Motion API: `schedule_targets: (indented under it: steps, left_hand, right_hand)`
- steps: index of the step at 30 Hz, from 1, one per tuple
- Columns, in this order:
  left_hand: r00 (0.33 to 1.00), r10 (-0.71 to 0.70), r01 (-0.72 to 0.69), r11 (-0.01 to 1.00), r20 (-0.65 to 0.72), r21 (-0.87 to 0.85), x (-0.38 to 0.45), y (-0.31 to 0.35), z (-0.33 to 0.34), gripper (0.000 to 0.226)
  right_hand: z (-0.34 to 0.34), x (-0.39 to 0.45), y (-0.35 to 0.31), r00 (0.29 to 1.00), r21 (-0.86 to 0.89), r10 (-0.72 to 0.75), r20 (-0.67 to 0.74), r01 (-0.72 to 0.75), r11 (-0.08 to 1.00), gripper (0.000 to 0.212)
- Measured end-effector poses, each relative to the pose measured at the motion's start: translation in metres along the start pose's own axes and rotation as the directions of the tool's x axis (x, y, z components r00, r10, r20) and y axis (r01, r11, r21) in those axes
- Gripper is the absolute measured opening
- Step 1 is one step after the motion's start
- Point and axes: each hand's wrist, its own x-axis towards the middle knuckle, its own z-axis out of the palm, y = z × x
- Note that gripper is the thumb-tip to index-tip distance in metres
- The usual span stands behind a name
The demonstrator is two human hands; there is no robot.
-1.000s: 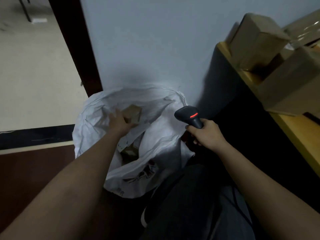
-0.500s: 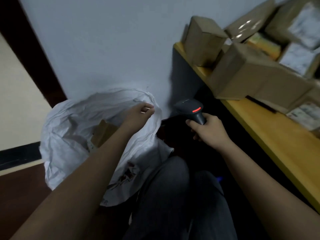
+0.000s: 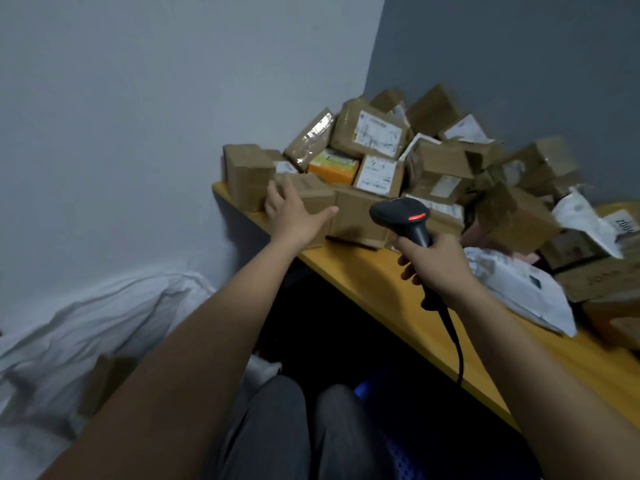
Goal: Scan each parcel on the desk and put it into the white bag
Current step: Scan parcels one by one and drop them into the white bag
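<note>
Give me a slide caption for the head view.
Open left hand reaches toward cardboard parcels on the desk; right hand grips the scanner.

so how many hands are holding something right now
1. The right hand grips the barcode scanner above the front edge of the desk. The left hand is open and empty, reaching toward a small cardboard box at the desk's left end.

1. A white label [image 3: 626, 224] on a parcel at the right end of the worktop [image 3: 381, 282] bears large dark characters, perhaps digits; they stand sideways and are cut by the frame edge, so they cannot be read with certainty.
2. The white shipping labels [image 3: 378, 134] on the brown boxes piled at the worktop's back corner show printed lines, too blurred to read.
</note>
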Motion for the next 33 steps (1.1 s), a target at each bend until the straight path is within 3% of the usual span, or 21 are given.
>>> schedule_targets:
  steps: [3,7,11,15,18,21,25,29,33]
  left_hand:
    - [0.996,-0.042,0.054,0.984,-0.072,0.170,0.023,0.009,0.002,0.104]
    - [0.999,-0.022,0.039,0.850,-0.040,0.526,0.041,0.024,0.011,0.104]
    - [0.986,-0.166,0.130,0.806,0.009,0.578,0.055,0.039,0.017,0.123]
    - [0.989,-0.143,0.130,0.804,-0.024,0.580,0.054,0.042,0.016,0.107]
    - [0.997,-0.065,0.076,0.867,-0.039,0.493,0.034,0.034,0.004,0.101]
    - [0.989,0.093,-0.057,0.953,-0.110,0.297,0.002,0.023,-0.011,0.089]
    - [0.950,0.218,-0.211,0.976,-0.225,0.054,-0.032,0.019,-0.021,0.078]
    - [0.947,0.204,-0.243,0.960,-0.246,-0.137,-0.046,0.032,-0.009,0.069]
    - [0.975,0.128,-0.172,0.951,-0.179,-0.256,-0.049,0.024,0.002,0.066]
  right_hand:
    - [-0.013,0.010,-0.001,0.999,-0.027,-0.027,-0.034,0.026,0.999,0.021]
    - [-0.018,0.028,-0.003,0.997,-0.033,-0.060,-0.048,0.059,0.998,0.019]
    - [-0.015,0.042,-0.002,0.998,0.000,-0.050,-0.029,0.050,0.999,0.015]
    - [-0.016,0.045,0.001,0.999,0.011,-0.047,-0.017,0.047,0.999,0.012]
    - [-0.025,0.038,0.004,0.998,0.029,-0.053,-0.026,0.054,0.998,0.016]
    - [-0.037,0.026,0.010,0.998,0.083,-0.034,-0.050,0.038,0.996,0.018]
    - [-0.050,0.009,0.018,0.999,0.199,0.013,-0.051,-0.003,0.980,0.019]
    - [-0.051,-0.001,0.025,0.995,0.293,0.094,-0.013,-0.086,0.952,0.018]
    - [-0.051,-0.005,0.029,0.986,0.409,0.156,-0.058,-0.119,0.905,0.016]
